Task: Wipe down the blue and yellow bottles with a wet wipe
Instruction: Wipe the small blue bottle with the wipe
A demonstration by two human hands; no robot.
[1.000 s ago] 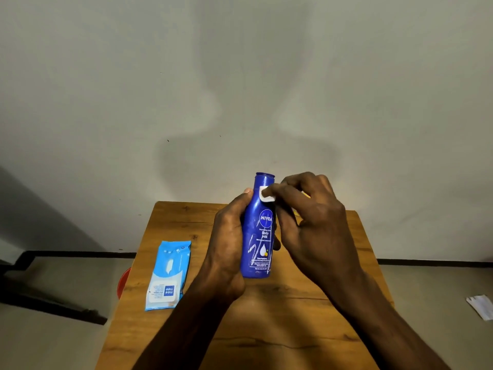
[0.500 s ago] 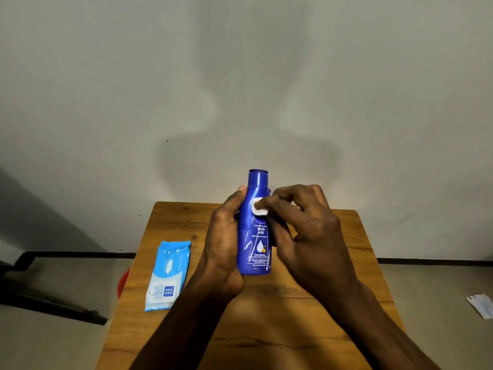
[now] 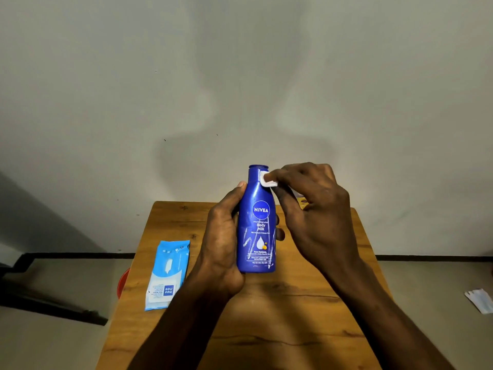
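Observation:
A blue lotion bottle (image 3: pixel 257 222) stands upright above the middle of the wooden table (image 3: pixel 280 303). My left hand (image 3: pixel 222 241) grips its left side, thumb up near the shoulder. My right hand (image 3: pixel 314 209) pinches a small folded white wipe (image 3: pixel 269 179) and presses it against the bottle's neck, just under the cap. A sliver of a yellow bottle (image 3: pixel 302 202) shows behind my right hand; most of it is hidden.
A light blue pack of wet wipes (image 3: pixel 166 273) lies flat near the table's left edge. A red object (image 3: pixel 123 283) peeks out below that edge. A white paper scrap (image 3: pixel 480 300) lies on the floor at right. A grey wall stands close behind.
The wipe slid down the bottle's front to the label, then back up to the neck on the right side. The bottle stayed in my left hand.

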